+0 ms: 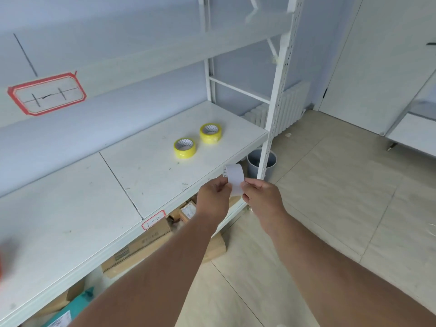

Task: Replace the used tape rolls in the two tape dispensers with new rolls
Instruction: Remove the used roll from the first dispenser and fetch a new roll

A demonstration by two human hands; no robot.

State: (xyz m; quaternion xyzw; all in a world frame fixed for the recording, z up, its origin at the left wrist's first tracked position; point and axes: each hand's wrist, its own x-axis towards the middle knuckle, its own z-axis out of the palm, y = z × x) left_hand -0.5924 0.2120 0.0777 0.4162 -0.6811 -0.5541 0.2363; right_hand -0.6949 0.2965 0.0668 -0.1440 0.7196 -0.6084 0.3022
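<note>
Two yellow tape rolls lie flat on the white shelf (132,175): one roll (184,148) nearer me, the other roll (211,133) further right and back. In front of the shelf's edge my left hand (213,197) and my right hand (262,194) together pinch a white empty tape core (236,177), each gripping one side. A red blurred object (1,260) shows at the far left edge; I cannot tell what it is. No dispenser is clearly visible.
A grey bin (256,161) stands on the floor under the shelf's right end, beside the perforated white upright (276,109). Cardboard boxes (141,246) sit beneath the shelf. A white radiator (290,107) lines the far wall. Tiled floor spreads to the right.
</note>
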